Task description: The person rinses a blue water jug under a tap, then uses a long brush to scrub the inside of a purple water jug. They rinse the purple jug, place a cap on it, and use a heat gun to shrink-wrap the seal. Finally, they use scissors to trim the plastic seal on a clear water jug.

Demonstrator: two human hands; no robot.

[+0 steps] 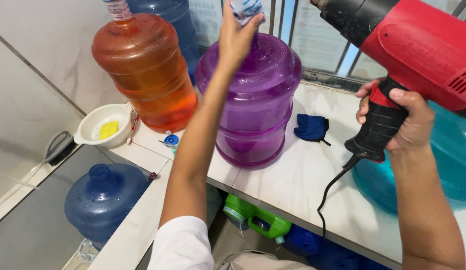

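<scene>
Head view: my left hand point(236, 37) pinches the soft cap seal point(245, 10) atop the heavy, slick purple jug point(253, 100), while my right hand point(398, 120) grips the heat gun point(418, 50).

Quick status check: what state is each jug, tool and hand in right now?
Purple jug: upright on counter, neck covered by left hand.
Orange jug: upright, neck sealed.
Heat gun: gripped by right hand, nozzle toward purple jug's neck.
Blue jug: below the counter, uncapped.
White bowl: holds a yellow sponge.
</scene>
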